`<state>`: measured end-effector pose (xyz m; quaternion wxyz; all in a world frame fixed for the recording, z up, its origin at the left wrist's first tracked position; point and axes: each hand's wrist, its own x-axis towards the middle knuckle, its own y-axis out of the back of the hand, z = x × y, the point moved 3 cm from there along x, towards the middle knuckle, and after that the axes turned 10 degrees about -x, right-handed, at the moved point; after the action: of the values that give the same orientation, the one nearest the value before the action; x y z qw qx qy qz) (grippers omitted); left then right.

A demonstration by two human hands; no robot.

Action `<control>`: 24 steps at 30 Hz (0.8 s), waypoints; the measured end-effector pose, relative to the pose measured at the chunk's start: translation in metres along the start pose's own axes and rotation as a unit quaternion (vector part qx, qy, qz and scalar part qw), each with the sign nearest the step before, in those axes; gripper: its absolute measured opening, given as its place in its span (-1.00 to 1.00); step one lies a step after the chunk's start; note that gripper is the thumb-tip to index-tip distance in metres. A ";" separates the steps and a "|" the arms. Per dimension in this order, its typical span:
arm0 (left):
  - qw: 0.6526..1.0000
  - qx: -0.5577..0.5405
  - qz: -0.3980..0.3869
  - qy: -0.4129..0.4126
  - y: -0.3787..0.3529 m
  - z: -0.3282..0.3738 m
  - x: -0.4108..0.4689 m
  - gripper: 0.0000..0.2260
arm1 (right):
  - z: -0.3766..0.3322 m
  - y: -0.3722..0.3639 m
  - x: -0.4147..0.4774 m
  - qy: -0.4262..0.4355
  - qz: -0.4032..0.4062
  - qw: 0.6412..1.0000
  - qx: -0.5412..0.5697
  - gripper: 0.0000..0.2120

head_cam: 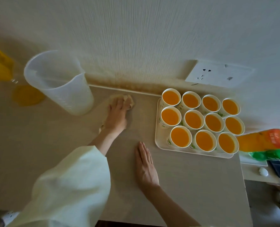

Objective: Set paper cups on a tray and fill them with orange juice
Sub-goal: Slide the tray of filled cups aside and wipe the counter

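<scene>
Presses crumpled cloth (129, 102) onto table (185, 185) left of tray (157, 140) with flat left hand (116, 117); rests right hand (145, 164) flat, fingers together, nearer tray

The left hand (117, 115) reaches forward, palm down, its fingers (119, 102) stretched out close together and pressing on a crumpled cloth (129, 102). Its forearm is bare from the wrist back to a wide, pale sleeve (73, 177). The right hand (145, 163) lies nearer the body, just right of the left forearm. It rests flat on the tabletop (185, 185), palm down, fingers straight and together, and its forearm is bare.
</scene>
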<state>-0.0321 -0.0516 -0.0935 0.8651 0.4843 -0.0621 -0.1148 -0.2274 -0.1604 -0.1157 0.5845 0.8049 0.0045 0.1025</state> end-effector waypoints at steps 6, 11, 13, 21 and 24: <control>0.972 -0.066 -0.110 -0.196 -0.034 0.048 -0.050 -0.41 | -0.002 0.008 -0.003 -0.027 0.023 0.999 -0.031 -0.62; 0.980 -0.051 -0.032 -0.189 0.014 -0.038 -0.073 -0.44 | 0.000 0.010 -0.001 -0.046 0.020 0.996 -0.078 -0.58; 0.990 -0.036 -0.004 -0.138 0.041 -0.086 -0.087 -0.47 | -0.010 0.010 0.003 -0.079 0.008 0.994 -0.080 -0.56; 0.974 -0.039 -0.069 -0.210 0.053 -0.074 -0.172 -0.42 | -0.113 -0.021 0.001 -0.189 -0.045 0.979 -0.052 -0.55; 0.956 -0.030 -0.118 -0.267 0.085 -0.126 -0.196 -0.25 | -0.147 -0.033 -0.005 -0.269 -0.032 0.962 -0.034 -0.45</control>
<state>-0.1818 0.1456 -0.0857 0.8114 0.4139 -0.2298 -0.3428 -0.2533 -0.0122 -0.1036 0.5940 0.7820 -0.1307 -0.1362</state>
